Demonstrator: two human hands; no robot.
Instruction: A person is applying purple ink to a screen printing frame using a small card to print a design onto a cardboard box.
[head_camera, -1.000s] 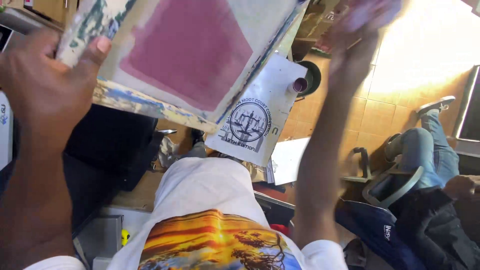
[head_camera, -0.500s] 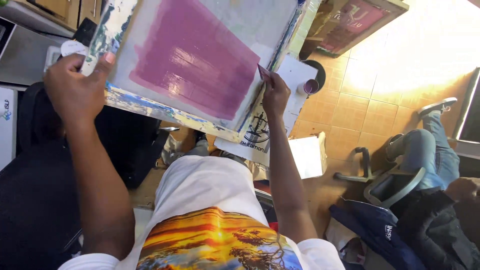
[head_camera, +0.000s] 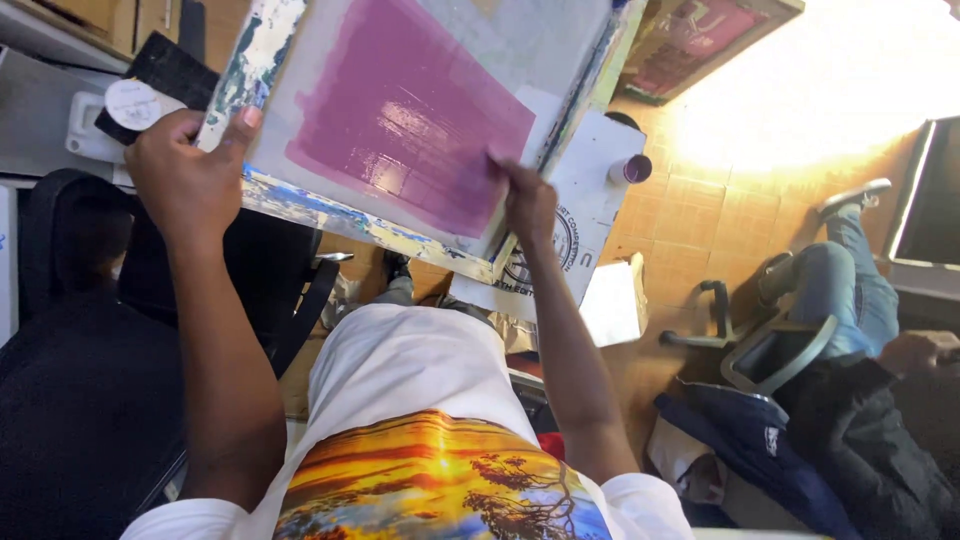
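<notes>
— Since half a second ago, what changes in the head view?

— Both hands slide lower on the printing screen (head_camera: 400, 120). The right hand (head_camera: 528, 205) moves from the frame's right edge onto the purple-coated mesh near the lower right corner, and the left hand (head_camera: 190, 175) sits further down the left edge.

— How do the hands hold it?

— The left hand is closed around the paint-stained wooden frame, thumb on top. The right hand presses its fingertips against the wet purple area; whether it grips the frame underneath, I cannot tell.

— Where is the screen?

— Held up and tilted in front of the person's chest, above a white printed sheet (head_camera: 575, 225) that shows beneath its lower right corner. A small roll with a purple end (head_camera: 630, 168) rests at that sheet's far edge.

— And the room?

— Orange tiled floor (head_camera: 720, 210), sunlit at upper right. A black chair (head_camera: 90, 380) stands at left, a grey surface (head_camera: 40, 130) at upper left. Another person's jeans-clad leg (head_camera: 840, 280) stretches across at right.
</notes>
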